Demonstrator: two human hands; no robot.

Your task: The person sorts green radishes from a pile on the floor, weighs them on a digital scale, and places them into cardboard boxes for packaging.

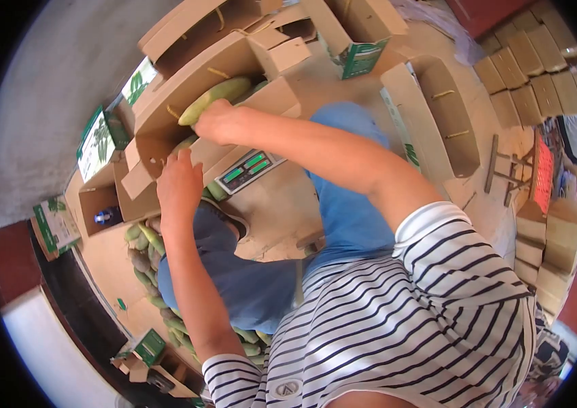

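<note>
Cardboard fills the upper left of the frame: an open carton (186,102) sits over a digital scale (247,170) with a green readout. The right hand (217,122) is clenched round a long green fruit (217,98), holding it at the carton's mouth. The left hand (179,183) lies flat on the carton's near flap, grasping nothing. More green fruit (145,258) is heaped at lower left. Packing by weight looks under way; next, seemingly, lower it in and read the scale.
</note>
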